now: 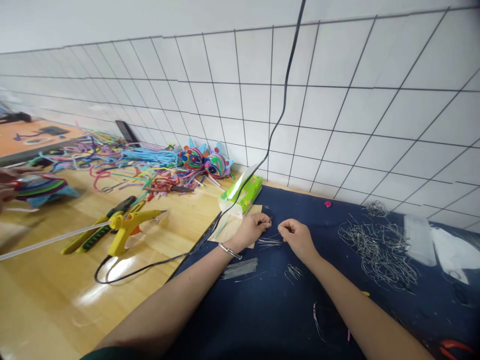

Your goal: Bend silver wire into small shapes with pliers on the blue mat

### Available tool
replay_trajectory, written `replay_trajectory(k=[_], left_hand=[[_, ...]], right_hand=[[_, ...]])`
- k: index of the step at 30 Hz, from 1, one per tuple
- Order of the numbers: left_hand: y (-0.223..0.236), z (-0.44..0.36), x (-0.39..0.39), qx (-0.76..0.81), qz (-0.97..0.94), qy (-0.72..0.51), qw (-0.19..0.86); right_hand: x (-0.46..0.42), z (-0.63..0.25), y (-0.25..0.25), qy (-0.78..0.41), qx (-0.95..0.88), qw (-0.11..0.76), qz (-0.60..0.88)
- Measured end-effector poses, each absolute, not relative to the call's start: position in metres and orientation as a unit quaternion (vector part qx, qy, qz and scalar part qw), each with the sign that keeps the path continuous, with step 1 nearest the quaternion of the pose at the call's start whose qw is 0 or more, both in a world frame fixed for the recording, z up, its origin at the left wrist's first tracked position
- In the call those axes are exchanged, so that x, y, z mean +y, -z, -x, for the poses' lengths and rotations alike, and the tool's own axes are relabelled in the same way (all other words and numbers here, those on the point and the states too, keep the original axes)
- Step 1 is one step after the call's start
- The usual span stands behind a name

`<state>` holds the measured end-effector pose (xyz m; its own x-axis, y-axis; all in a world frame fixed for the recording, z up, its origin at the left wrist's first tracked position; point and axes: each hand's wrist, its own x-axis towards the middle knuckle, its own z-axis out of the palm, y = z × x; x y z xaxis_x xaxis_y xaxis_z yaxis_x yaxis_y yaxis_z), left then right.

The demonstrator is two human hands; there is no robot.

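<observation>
Over the dark blue mat, my left hand (253, 230) is closed in a pinch, with a bit of thin dark wire (270, 220) showing at its fingertips. Just to its right, my right hand (297, 239) also pinches; whatever lies between its fingers is too small to make out. The two hands are apart. Below and between them lie several loose thin wires (270, 242). A bundle of straight wires (240, 269) rests beneath my left wrist, and a few bent, looped wires (294, 272) sit below my right hand.
A tangled wire heap (378, 250) and a clear plastic box (420, 240) lie right. Behind my left hand stands a green tissue pack (247, 195). A black cable (287, 85) hangs across. Left are a yellow glue gun (129, 230), pliers (101, 230), pipe cleaners (150, 157) and another person's hand (6, 185).
</observation>
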<state>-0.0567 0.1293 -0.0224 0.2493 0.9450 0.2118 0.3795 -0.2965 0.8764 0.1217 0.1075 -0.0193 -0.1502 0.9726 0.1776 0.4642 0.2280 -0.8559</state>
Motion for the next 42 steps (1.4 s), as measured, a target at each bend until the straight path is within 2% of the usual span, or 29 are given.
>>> replay_trajectory(k=[10, 20, 28, 35, 42], left_hand=[[0.024, 0.057, 0.13, 0.47, -0.727, -0.367, 0.34], [0.032, 0.062, 0.134, 0.455, -0.721, -0.369, 0.371], [0.032, 0.062, 0.135, 0.436, -0.719, -0.37, 0.394], [0.032, 0.063, 0.136, 0.428, -0.717, -0.374, 0.403], [0.031, 0.063, 0.135, 0.427, -0.717, -0.379, 0.4]], right_hand=[[0.105, -0.122, 0.019, -0.277, -0.736, 0.342, 0.513], [0.092, -0.122, 0.007, -0.16, -0.87, 0.189, 0.426], [0.087, -0.116, 0.006, -0.076, -0.907, 0.12, 0.398], [0.089, -0.121, 0.003, -0.087, -0.906, 0.121, 0.396], [0.095, -0.127, 0.003, -0.14, -0.873, 0.186, 0.428]])
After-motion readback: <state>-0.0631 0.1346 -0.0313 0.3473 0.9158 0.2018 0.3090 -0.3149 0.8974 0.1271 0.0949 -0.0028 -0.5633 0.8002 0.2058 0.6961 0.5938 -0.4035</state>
